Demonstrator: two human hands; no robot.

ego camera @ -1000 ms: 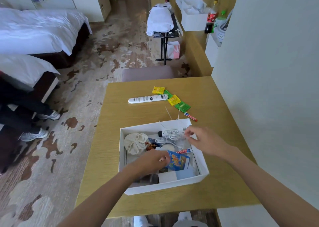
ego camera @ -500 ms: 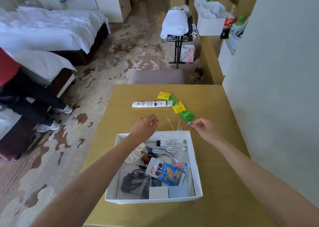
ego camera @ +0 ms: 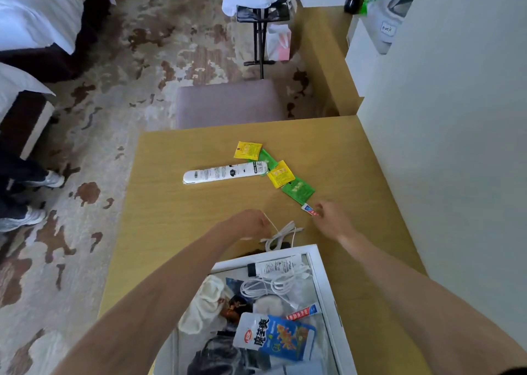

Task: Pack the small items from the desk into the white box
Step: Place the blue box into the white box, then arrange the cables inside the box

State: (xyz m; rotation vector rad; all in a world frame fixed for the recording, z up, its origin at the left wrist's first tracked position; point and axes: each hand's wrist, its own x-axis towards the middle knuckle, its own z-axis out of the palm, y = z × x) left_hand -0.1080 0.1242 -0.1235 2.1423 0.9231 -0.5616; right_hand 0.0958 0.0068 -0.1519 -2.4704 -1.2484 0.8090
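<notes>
The white box (ego camera: 328, 297) sits at the desk's near edge and holds a white cable, a tube, a blue snack packet (ego camera: 281, 337), a cloth pouch and dark items. Just beyond its far rim, my left hand (ego camera: 251, 223) is closed around a thin white stick (ego camera: 271, 223), beside a looped white cord (ego camera: 282, 234) on the desk. My right hand (ego camera: 332, 220) pinches the red end of a small tube (ego camera: 308, 209) that still lies on the desk. Farther off lie a long white tube (ego camera: 225, 172), two yellow sachets (ego camera: 247, 149) (ego camera: 281, 173) and two green sachets (ego camera: 298, 189).
A white wall (ego camera: 456, 117) bounds the desk's right side. A padded stool (ego camera: 228, 102) stands against the far edge. A person's shoes (ego camera: 31, 214) rest on the carpet at left, near the beds. A folding rack (ego camera: 259, 12) stands farther back.
Both hands left the box and reached past its far rim. My left hand closed on the white stick; my right hand reached the small tube. The view tilted down and closer.
</notes>
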